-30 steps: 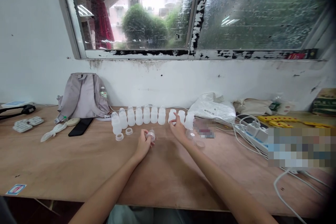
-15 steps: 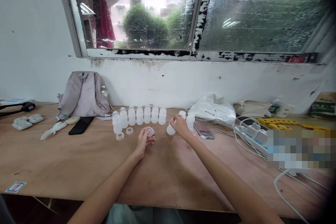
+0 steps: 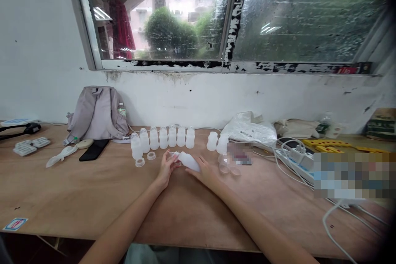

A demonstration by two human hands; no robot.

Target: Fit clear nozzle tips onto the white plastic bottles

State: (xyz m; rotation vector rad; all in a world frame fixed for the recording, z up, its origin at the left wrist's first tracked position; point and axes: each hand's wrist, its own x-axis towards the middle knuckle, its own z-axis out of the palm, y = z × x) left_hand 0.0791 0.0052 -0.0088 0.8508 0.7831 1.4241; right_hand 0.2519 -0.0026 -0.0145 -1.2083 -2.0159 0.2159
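Note:
In front of me my right hand (image 3: 204,170) is wrapped round a frosted white baby bottle (image 3: 189,161), which lies tilted with its neck toward the left. My left hand (image 3: 168,168) is closed on a clear bottle cap (image 3: 175,155), and the bottle's neck is at this cap. Whether the two are joined is hidden by my fingers. Close to my left hand, two whitish rings (image 3: 140,162) lie on the table. Beyond my right hand stand two bottles without caps (image 3: 212,141), and clear caps (image 3: 224,168) lie nearer me.
Several capped baby bottles (image 3: 163,138) stand in a row at the back of the wooden table (image 3: 93,198). A backpack (image 3: 95,113) and a black phone (image 3: 93,150) are to the left. At right lie a plastic bag (image 3: 250,128), another phone and a power strip with cables (image 3: 298,165).
My right hand has lifted the white bottle off the table and brought it left, tilting it to the cap in my left hand. Clear caps at right have come into sight.

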